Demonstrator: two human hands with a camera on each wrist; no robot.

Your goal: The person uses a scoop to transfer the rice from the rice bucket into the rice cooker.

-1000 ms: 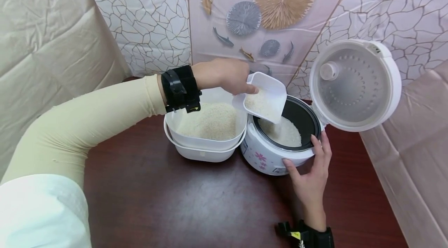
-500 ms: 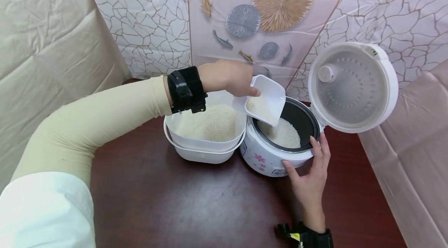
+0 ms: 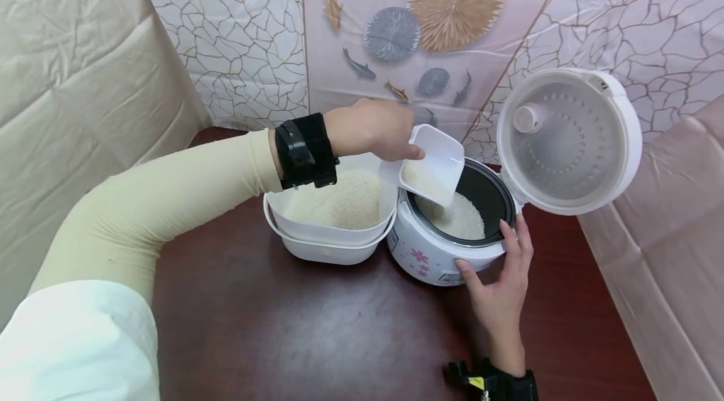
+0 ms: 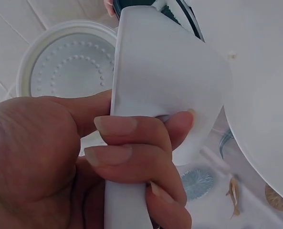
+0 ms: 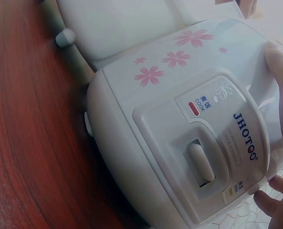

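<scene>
My left hand (image 3: 376,127) grips the handle of a white scoop (image 3: 444,156) with rice lying in it. In the left wrist view, fingers curl round the scoop's handle (image 4: 127,205). The scoop is tilted, its lip just over the black inner pot (image 3: 489,190) of a white rice cooker (image 3: 415,247). A heap of rice (image 3: 466,219) lies in that pot. My right hand (image 3: 503,300) rests on the cooker's near right side, thumb on the front, extended fingers by the rim. Pink flowers and a cook switch (image 5: 201,162) show in the right wrist view.
Left of the cooker and close against it stands a white bin (image 3: 330,253) with rice (image 3: 356,200) inside. The cooker's lid (image 3: 565,137) stands raised at the back right. A patterned cloth (image 3: 249,30) hangs behind the dark red table (image 3: 317,332).
My left hand and the scoop have shifted slightly right and down in the head view, still over the pot. The scoop stays tilted. My right hand keeps its place on the cooker.
</scene>
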